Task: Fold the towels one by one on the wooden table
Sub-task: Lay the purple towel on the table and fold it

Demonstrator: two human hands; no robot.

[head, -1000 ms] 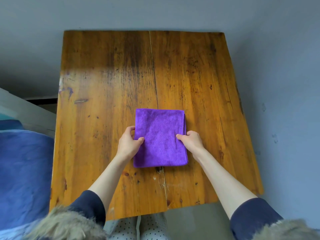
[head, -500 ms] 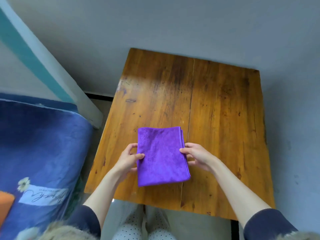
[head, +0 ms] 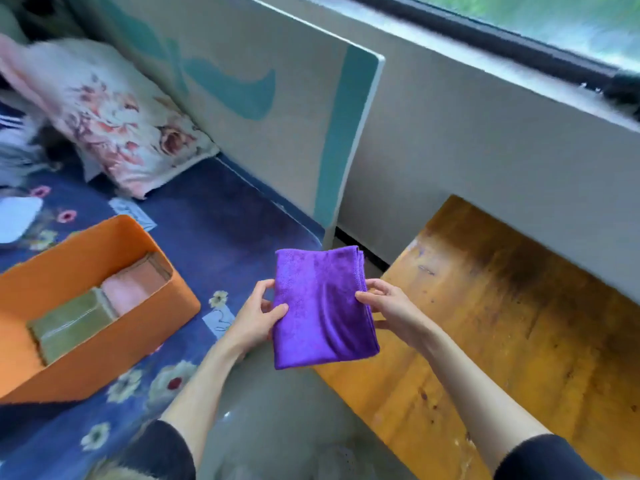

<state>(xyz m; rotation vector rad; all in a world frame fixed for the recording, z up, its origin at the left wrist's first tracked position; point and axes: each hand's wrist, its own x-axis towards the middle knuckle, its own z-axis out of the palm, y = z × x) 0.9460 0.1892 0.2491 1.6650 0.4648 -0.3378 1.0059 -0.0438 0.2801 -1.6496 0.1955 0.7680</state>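
A folded purple towel (head: 323, 306) hangs in the air between my hands, off the left edge of the wooden table (head: 512, 320). My left hand (head: 256, 315) pinches its left edge with thumb on top. On the right edge, my right hand (head: 389, 306) grips it the same way. To the left, an orange box (head: 86, 341) sits on the bed and holds a folded olive towel (head: 69, 325) and a folded pink towel (head: 133, 287).
A blue floral bedspread (head: 214, 237) covers the bed at left, with a flowered pillow (head: 114, 116) at its head. A white and teal headboard (head: 277, 126) stands between bed and table. A grey wall and window sill run behind the table.
Both hands lifted the folded purple towel off the table and carried it left past the table's edge. My view swung left, bringing the bed and orange box into sight.
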